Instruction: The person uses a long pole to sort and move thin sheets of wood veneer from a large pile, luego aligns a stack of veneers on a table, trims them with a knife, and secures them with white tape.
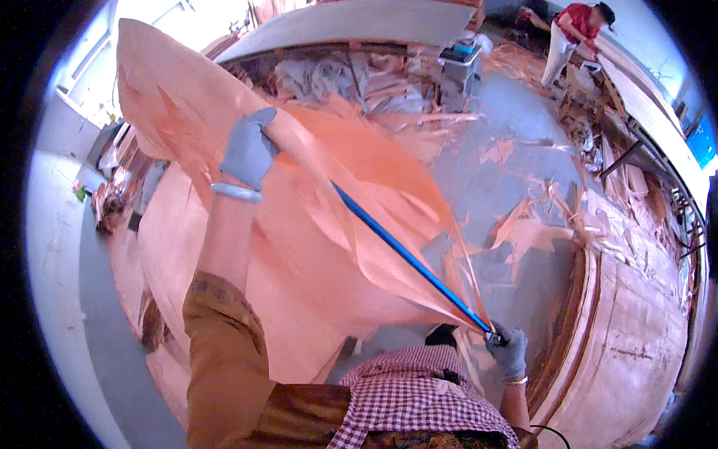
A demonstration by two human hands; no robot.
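A large, thin sheet of orange-tan wood veneer [299,247] is lifted and bent in front of me. My left hand [253,150], in a grey glove, is closed on its folded upper part, and the sheet rises beyond it to the upper left. At the lower right my right hand [508,350], also gloved, is closed round the near end of a long blue rod [407,258]. The rod slants up and left against the veneer, and its far end meets a fold. A narrow corner of the sheet reaches my right hand; whether the fingers pinch it is hidden.
A stack of veneer sheets [621,352] stands at the right. Torn veneer scraps [527,228] litter the grey floor [516,112]. Farther back are a long pale board [344,34] above heaped scraps and a grey bin [460,63]. Another person [572,37] bends over a bench at upper right.
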